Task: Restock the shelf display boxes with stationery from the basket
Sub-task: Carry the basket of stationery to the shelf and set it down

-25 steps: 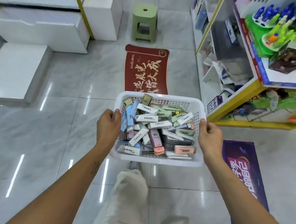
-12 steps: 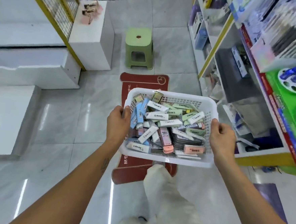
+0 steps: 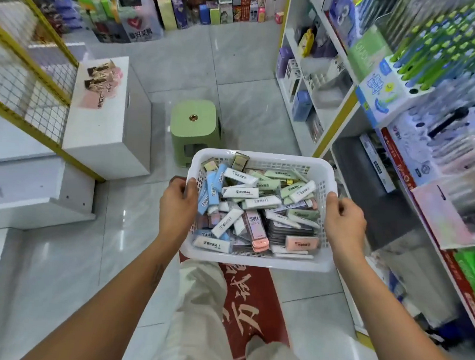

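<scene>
The white mesh basket (image 3: 256, 260), heaped with pastel boxed stationery (image 3: 257, 206), is held above the grey tiled floor (image 3: 252, 68), gripped at its side rims by the left hand (image 3: 178, 203) and right hand (image 3: 344, 225). Shelves (image 3: 345, 108) are seen just right, a green stool (image 3: 194, 126) ahead.

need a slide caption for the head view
Both hands, left and right, carry a white basket of stationery along the shop shelves.
</scene>
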The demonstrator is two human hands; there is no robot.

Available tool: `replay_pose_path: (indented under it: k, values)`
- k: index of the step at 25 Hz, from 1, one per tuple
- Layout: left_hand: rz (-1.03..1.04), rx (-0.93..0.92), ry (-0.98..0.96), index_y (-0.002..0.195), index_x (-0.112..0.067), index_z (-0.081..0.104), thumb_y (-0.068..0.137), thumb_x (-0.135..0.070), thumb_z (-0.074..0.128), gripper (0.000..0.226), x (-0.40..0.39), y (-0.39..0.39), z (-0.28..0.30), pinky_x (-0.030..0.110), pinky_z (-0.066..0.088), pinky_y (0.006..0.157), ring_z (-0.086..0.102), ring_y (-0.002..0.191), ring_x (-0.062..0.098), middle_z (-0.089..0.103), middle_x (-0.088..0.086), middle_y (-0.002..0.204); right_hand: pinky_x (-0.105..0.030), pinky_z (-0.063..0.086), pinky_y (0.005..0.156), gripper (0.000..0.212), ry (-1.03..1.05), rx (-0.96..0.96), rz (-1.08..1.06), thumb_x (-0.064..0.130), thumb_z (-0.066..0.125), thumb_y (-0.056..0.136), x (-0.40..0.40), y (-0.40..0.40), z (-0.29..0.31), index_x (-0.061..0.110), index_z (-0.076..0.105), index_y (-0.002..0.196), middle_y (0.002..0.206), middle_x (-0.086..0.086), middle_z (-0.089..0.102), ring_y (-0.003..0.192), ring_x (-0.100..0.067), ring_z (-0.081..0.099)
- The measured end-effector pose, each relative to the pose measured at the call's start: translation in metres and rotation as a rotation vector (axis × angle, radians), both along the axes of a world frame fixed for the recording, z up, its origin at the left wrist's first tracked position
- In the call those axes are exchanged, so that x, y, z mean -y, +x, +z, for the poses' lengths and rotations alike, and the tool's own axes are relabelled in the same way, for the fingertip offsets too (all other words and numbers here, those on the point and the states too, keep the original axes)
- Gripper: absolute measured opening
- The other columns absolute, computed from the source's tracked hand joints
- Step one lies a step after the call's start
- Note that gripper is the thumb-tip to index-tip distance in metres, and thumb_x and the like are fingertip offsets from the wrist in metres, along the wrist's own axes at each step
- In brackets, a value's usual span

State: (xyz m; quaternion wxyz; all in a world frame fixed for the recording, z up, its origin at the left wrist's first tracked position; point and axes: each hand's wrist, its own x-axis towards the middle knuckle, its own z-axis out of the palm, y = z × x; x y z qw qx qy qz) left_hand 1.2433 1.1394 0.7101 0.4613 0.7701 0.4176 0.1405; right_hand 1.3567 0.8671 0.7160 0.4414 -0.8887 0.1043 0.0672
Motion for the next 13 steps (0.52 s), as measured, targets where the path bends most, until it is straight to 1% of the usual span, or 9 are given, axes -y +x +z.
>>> replay_pose_path:
  k: [1, 2, 4, 5, 7, 9, 11, 13]
  values:
    - [-0.024, 0.001, -0.008, 0.078, -0.014, 0.053, 0.100, -0.039, 0.048, 0.034, -0.020, 0.030, -0.004, 0.024, 0.044, 0.045, 0.062, 0.062, 0.020, 0.063, 0.004, 0.069, -0.032, 0.031, 0.050, 0.048, 0.005, -0.004, -0.022, 0.041, 0.048, 0.103, -0.018, 0.025, -0.002, 0.014, 0.043, 0.065, 0.061, -0.002, 0.046, 0.055, -0.016, 0.041]
    - [-0.052, -0.002, -0.027, 0.080, -0.011, 0.053, 0.100, -0.039, 0.047, 0.036, -0.042, 0.063, -0.008, 0.032, 0.047, 0.049, 0.063, 0.065, 0.025, 0.064, 0.009, 0.071, -0.032, 0.031, 0.050, 0.047, 0.013, -0.011, -0.053, 0.041, 0.048, 0.103, -0.037, 0.051, -0.007, 0.013, 0.044, 0.065, 0.061, -0.002, 0.048, 0.055, -0.015, 0.042]
    - [-0.112, -0.027, -0.020, 0.084, -0.008, 0.055, 0.100, -0.042, 0.046, 0.038, -0.084, 0.128, -0.012, 0.042, 0.051, 0.057, 0.064, 0.069, 0.030, 0.066, 0.012, 0.075, -0.032, 0.032, 0.050, 0.046, 0.007, 0.000, -0.105, 0.040, 0.048, 0.103, -0.074, 0.099, -0.010, 0.012, 0.046, 0.066, 0.063, -0.002, 0.050, 0.056, -0.014, 0.043]
    - [-0.138, -0.041, -0.003, 0.084, -0.007, 0.055, 0.100, -0.042, 0.046, 0.039, -0.103, 0.158, -0.013, 0.043, 0.050, 0.058, 0.062, 0.067, 0.029, 0.065, 0.012, 0.074, -0.033, 0.032, 0.051, 0.046, 0.003, -0.001, -0.126, 0.040, 0.048, 0.103, -0.089, 0.122, -0.011, 0.011, 0.047, 0.067, 0.064, -0.003, 0.049, 0.058, -0.015, 0.043]
    - [-0.195, -0.015, 0.030, 0.082, -0.003, 0.053, 0.101, -0.039, 0.046, 0.041, -0.135, 0.217, -0.011, 0.037, 0.041, 0.054, 0.051, 0.058, 0.022, 0.059, 0.011, 0.069, -0.037, 0.032, 0.056, 0.046, 0.006, -0.004, -0.168, 0.039, 0.048, 0.103, -0.116, 0.166, -0.011, 0.011, 0.045, 0.066, 0.064, -0.003, 0.048, 0.060, -0.019, 0.043]
    - [-0.224, -0.002, 0.067, 0.079, 0.001, 0.051, 0.101, -0.037, 0.047, 0.043, -0.160, 0.269, -0.007, 0.033, 0.034, 0.053, 0.042, 0.057, 0.018, 0.051, 0.010, 0.065, -0.038, 0.028, 0.057, 0.047, -0.022, -0.004, -0.202, 0.038, 0.047, 0.103, -0.140, 0.206, -0.009, 0.014, 0.040, 0.064, 0.062, -0.003, 0.045, 0.059, -0.018, 0.040]
    - [-0.245, -0.019, 0.066, 0.079, 0.001, 0.051, 0.101, -0.036, 0.047, 0.043, -0.184, 0.325, -0.009, 0.034, 0.034, 0.054, 0.042, 0.058, 0.018, 0.050, 0.009, 0.065, -0.038, 0.026, 0.053, 0.048, -0.029, -0.009, -0.239, 0.037, 0.047, 0.104, -0.163, 0.252, -0.008, 0.015, 0.037, 0.063, 0.062, -0.003, 0.043, 0.057, -0.016, 0.038]
    - [-0.271, -0.028, 0.064, 0.078, 0.000, 0.051, 0.100, -0.036, 0.048, 0.042, -0.206, 0.384, -0.012, 0.035, 0.034, 0.055, 0.041, 0.057, 0.019, 0.049, 0.006, 0.064, -0.039, 0.025, 0.053, 0.048, -0.034, -0.007, -0.269, 0.037, 0.047, 0.104, -0.185, 0.303, -0.011, 0.014, 0.038, 0.063, 0.062, -0.003, 0.044, 0.058, -0.019, 0.038]
